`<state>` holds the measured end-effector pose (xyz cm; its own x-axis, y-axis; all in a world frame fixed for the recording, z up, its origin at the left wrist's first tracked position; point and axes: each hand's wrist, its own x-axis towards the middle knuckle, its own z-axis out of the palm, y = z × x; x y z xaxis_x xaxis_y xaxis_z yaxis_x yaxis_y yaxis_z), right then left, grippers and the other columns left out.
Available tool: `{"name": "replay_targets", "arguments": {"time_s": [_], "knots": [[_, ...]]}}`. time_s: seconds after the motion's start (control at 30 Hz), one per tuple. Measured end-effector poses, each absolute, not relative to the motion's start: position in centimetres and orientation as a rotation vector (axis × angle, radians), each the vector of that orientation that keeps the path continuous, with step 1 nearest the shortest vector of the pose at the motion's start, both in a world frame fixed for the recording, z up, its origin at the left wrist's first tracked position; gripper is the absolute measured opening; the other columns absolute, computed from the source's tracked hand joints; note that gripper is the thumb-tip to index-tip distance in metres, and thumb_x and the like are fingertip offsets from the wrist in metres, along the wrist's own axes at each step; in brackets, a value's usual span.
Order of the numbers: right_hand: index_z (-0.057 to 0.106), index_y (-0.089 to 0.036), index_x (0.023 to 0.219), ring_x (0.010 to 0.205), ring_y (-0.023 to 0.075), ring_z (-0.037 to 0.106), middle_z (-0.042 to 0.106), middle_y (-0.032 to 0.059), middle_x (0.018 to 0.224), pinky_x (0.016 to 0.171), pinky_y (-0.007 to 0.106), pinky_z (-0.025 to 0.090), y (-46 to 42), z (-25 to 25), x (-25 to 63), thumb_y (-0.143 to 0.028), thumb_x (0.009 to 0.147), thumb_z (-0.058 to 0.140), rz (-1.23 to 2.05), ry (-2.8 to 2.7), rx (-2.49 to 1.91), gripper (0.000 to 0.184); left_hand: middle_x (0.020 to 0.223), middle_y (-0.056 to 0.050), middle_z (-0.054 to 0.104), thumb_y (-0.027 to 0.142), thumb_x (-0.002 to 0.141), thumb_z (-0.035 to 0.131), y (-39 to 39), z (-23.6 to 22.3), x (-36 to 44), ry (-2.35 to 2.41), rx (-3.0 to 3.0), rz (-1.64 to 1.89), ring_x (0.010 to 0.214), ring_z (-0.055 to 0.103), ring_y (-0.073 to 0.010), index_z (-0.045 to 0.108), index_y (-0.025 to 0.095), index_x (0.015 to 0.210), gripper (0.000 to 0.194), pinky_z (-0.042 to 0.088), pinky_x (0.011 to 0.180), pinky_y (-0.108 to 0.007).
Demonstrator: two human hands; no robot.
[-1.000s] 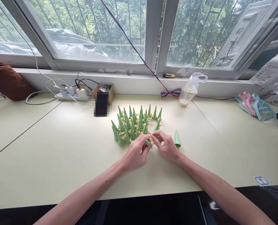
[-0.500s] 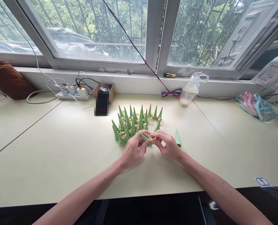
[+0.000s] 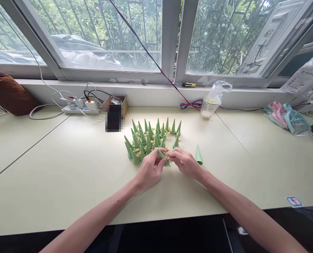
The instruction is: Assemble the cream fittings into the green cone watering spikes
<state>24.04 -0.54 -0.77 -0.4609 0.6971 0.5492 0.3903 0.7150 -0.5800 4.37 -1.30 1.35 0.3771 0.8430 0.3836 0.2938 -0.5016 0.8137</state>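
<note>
My left hand (image 3: 152, 167) is closed on a green cone (image 3: 160, 153), its tip leaning up and to the left between thumb and fingers. Close against it, my right hand (image 3: 185, 162) pinches a small yellowish piece (image 3: 169, 156) at the cone's side; the fingers partly hide that piece. Behind both hands stands a cluster of upright green cones (image 3: 143, 137) with small yellow bits among their bases. A separate green cone (image 3: 198, 155) stands just right of my right hand.
A pale table (image 3: 66, 175) spans the view below the windows. At its back are a power strip (image 3: 80, 109) with cables, a small cardboard box (image 3: 124, 107), a dark pixelated object (image 3: 113, 118), a plastic bag with a cup (image 3: 210, 103) and packaged pink and green items (image 3: 288, 117).
My right fingers have closed in more tightly on the small yellowish piece. The left hand keeps its hold on the cone, and the view has shifted slightly.
</note>
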Motion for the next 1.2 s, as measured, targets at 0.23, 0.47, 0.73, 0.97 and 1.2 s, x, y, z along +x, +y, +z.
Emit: {"name": "replay_targets", "arguments": {"time_s": [0.23, 0.47, 0.73, 0.97, 1.2], "knots": [[0.059, -0.018, 0.098, 0.065, 0.0147, 0.049, 0.054, 0.0036, 0.08, 0.06, 0.027, 0.044, -0.7, -0.6, 23.9, -0.028, 0.106, 0.037, 0.475, -2.155, -0.825, 0.025, 0.074, 0.001, 0.058, 0.024, 0.096, 0.053, -1.0, 0.9, 4.2, 0.992, 2.073, 1.043, 0.056, 0.056, -0.0104, 0.053, 0.017, 0.103, 0.009, 0.046, 0.053, -0.022], [0.057, -0.018, 0.09, 0.062, 0.0139, 0.045, 0.05, 0.002, 0.076, 0.057, 0.025, 0.041, -0.8, -0.5, 23.9, -0.026, 0.107, 0.035, 0.409, -2.193, -0.88, 0.029, 0.084, -0.001, 0.057, 0.019, 0.097, 0.049, -0.9, 0.4, 4.1, 0.945, 2.206, 1.081, 0.06, 0.054, -0.01, 0.053, 0.019, 0.099, 0.004, 0.046, 0.057, -0.023], [0.049, -0.019, 0.078, 0.059, 0.0133, 0.041, 0.049, 0.0005, 0.071, 0.056, 0.025, 0.035, -1.0, -0.7, 23.6, -0.026, 0.106, 0.034, 0.362, -2.159, -0.97, 0.032, 0.096, -0.004, 0.057, 0.013, 0.098, 0.047, -1.1, -0.2, 3.7, 0.841, 2.292, 1.046, 0.067, 0.058, -0.0113, 0.052, 0.02, 0.109, 0.014, 0.05, 0.064, -0.025], [0.039, -0.021, 0.072, 0.055, 0.0133, 0.037, 0.044, -0.0014, 0.065, 0.055, 0.027, 0.03, -1.0, -1.1, 23.3, -0.024, 0.104, 0.033, 0.409, -2.146, -1.07, 0.033, 0.096, -0.004, 0.053, 0.011, 0.098, 0.045, -1.3, -0.4, 3.9, 0.797, 2.355, 1.093, 0.068, 0.056, -0.0106, 0.051, 0.021, 0.111, 0.018, 0.051, 0.066, -0.024], [0.034, -0.022, 0.069, 0.053, 0.0126, 0.037, 0.042, -0.0029, 0.06, 0.055, 0.027, 0.029, -1.0, -1.1, 22.6, -0.028, 0.105, 0.031, 0.591, -2.03, -1.106, 0.037, 0.089, -0.004, 0.049, 0.002, 0.095, 0.035, -1.4, -0.3, 3.8, 0.688, 2.616, 1.055, 0.067, 0.049, -0.0117, 0.051, 0.018, 0.111, 0.027, 0.048, 0.061, -0.021]]}}
